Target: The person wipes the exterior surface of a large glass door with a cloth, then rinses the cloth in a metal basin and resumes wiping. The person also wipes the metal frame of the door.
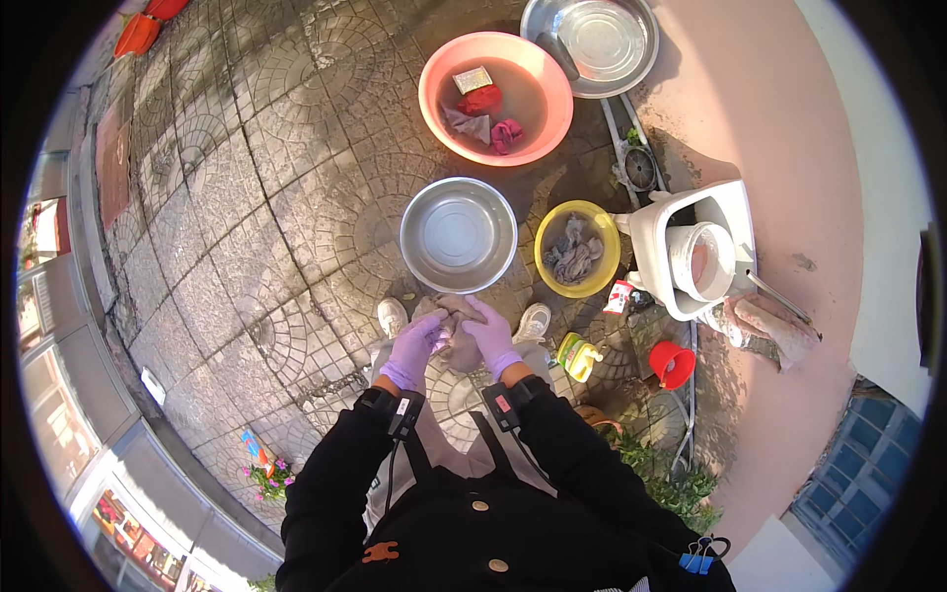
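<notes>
My left hand (414, 348), in a thin purple glove, grips the left side of a bunched grey-brown cloth (460, 348). On the cloth's right side is my right hand (490, 333), gloved the same way, with its fingers on the fabric. The cloth hangs between my shoes, just below a shiny metal basin (459, 235). A yellow basin (615, 259) with wet grey cloths (573, 251) stands to the right of the metal one. Farther off, a pink basin (433, 118) holds murky water, a red cloth (481, 100), a grey cloth (467, 124) and a magenta cloth (507, 136).
A large metal basin (607, 37) leans by the pink wall. At right stand a white sink (669, 296) with a white bucket (703, 259), a yellow detergent bottle (577, 357) and a small red bucket (672, 364). Pipes run along the wall; a potted plant (272, 479) is at lower left.
</notes>
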Action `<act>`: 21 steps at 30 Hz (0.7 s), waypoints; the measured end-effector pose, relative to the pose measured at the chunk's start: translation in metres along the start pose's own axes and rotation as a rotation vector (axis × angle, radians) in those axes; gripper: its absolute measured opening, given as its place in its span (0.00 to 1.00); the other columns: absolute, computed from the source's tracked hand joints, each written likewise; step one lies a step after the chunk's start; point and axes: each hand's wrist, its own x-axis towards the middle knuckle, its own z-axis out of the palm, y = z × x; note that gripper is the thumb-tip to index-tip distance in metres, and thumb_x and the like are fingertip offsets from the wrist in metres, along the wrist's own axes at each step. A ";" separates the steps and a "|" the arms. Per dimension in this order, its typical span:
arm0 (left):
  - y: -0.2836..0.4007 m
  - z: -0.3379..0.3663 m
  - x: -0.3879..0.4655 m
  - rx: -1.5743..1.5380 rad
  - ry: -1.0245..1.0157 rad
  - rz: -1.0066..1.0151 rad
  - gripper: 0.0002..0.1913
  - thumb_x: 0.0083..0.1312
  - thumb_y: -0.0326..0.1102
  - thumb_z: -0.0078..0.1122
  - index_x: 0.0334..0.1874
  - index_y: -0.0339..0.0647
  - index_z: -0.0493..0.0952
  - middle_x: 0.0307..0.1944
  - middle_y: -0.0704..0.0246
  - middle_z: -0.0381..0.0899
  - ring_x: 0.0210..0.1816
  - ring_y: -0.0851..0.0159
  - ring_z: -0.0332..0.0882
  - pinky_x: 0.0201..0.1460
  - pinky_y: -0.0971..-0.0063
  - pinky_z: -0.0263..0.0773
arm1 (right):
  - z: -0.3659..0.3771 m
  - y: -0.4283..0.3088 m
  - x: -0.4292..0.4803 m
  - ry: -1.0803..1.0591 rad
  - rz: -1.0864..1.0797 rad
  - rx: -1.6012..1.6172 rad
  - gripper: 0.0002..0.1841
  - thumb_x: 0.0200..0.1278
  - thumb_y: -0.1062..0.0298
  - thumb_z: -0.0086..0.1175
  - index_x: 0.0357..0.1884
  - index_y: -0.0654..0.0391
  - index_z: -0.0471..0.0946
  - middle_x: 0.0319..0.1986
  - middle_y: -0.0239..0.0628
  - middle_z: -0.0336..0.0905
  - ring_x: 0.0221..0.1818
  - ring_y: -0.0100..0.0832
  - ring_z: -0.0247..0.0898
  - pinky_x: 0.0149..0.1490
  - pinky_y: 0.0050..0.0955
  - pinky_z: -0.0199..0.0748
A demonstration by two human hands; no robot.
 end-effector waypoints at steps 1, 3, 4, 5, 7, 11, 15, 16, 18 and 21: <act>0.007 -0.012 0.011 -0.033 0.021 -0.004 0.19 0.70 0.39 0.55 0.60 0.39 0.74 0.51 0.69 0.80 0.50 0.69 0.75 0.56 0.75 0.68 | 0.004 0.012 0.017 0.058 0.007 -0.016 0.32 0.57 0.76 0.59 0.67 0.62 0.69 0.59 0.41 0.76 0.58 0.30 0.73 0.63 0.25 0.68; 0.016 -0.036 0.041 -0.103 0.028 0.001 0.20 0.71 0.39 0.55 0.62 0.39 0.73 0.52 0.69 0.79 0.52 0.69 0.75 0.58 0.75 0.68 | 0.002 0.037 0.053 0.132 0.001 -0.043 0.32 0.56 0.78 0.58 0.67 0.62 0.69 0.58 0.41 0.77 0.57 0.30 0.74 0.62 0.24 0.68; 0.015 -0.047 0.059 -0.147 0.021 0.011 0.21 0.71 0.40 0.55 0.63 0.40 0.73 0.53 0.69 0.79 0.54 0.69 0.74 0.59 0.74 0.67 | -0.004 0.048 0.073 0.143 -0.007 -0.058 0.32 0.56 0.78 0.58 0.67 0.62 0.69 0.58 0.41 0.77 0.57 0.30 0.74 0.62 0.24 0.68; 0.010 -0.058 0.076 -0.209 0.076 -0.023 0.22 0.71 0.40 0.54 0.64 0.40 0.72 0.54 0.69 0.79 0.55 0.69 0.74 0.60 0.74 0.67 | -0.012 0.062 0.092 0.186 0.062 -0.078 0.32 0.56 0.78 0.58 0.67 0.62 0.69 0.58 0.41 0.77 0.56 0.30 0.74 0.61 0.24 0.69; -0.003 -0.081 0.121 -0.187 0.072 0.105 0.27 0.71 0.39 0.53 0.72 0.43 0.63 0.62 0.66 0.71 0.62 0.64 0.69 0.65 0.69 0.64 | -0.028 0.088 0.146 0.142 0.011 -0.186 0.30 0.62 0.79 0.54 0.69 0.64 0.66 0.63 0.41 0.72 0.60 0.28 0.71 0.63 0.23 0.67; -0.054 -0.122 0.207 -0.284 0.211 0.140 0.34 0.71 0.39 0.54 0.78 0.46 0.53 0.70 0.60 0.60 0.67 0.57 0.64 0.70 0.64 0.60 | -0.063 0.160 0.252 0.316 0.341 -0.358 0.31 0.64 0.66 0.60 0.68 0.64 0.67 0.61 0.41 0.73 0.58 0.28 0.70 0.61 0.24 0.66; -0.120 -0.151 0.286 -0.397 0.235 0.088 0.34 0.71 0.38 0.54 0.77 0.45 0.54 0.71 0.59 0.61 0.70 0.58 0.62 0.71 0.64 0.59 | -0.079 0.247 0.329 0.172 0.132 -0.600 0.33 0.62 0.58 0.59 0.68 0.58 0.68 0.65 0.50 0.69 0.66 0.42 0.66 0.69 0.31 0.61; -0.135 -0.156 0.303 -0.401 0.238 0.086 0.33 0.71 0.37 0.54 0.77 0.45 0.54 0.72 0.59 0.60 0.70 0.58 0.62 0.72 0.65 0.57 | -0.077 0.265 0.345 0.166 0.177 -0.728 0.32 0.61 0.57 0.59 0.68 0.56 0.68 0.66 0.51 0.67 0.66 0.44 0.66 0.70 0.32 0.61; -0.162 -0.165 0.338 -0.409 0.300 0.034 0.34 0.71 0.37 0.54 0.77 0.43 0.54 0.74 0.59 0.58 0.71 0.59 0.61 0.73 0.65 0.54 | -0.063 0.295 0.384 0.117 0.064 -0.905 0.32 0.61 0.56 0.58 0.68 0.53 0.69 0.69 0.56 0.60 0.68 0.49 0.62 0.70 0.36 0.61; -0.188 -0.179 0.383 -0.284 0.392 0.114 0.32 0.72 0.39 0.53 0.77 0.46 0.57 0.72 0.62 0.60 0.71 0.58 0.61 0.72 0.63 0.55 | -0.039 0.320 0.441 0.085 0.052 -0.985 0.34 0.61 0.51 0.58 0.69 0.50 0.68 0.73 0.56 0.49 0.71 0.52 0.55 0.71 0.38 0.58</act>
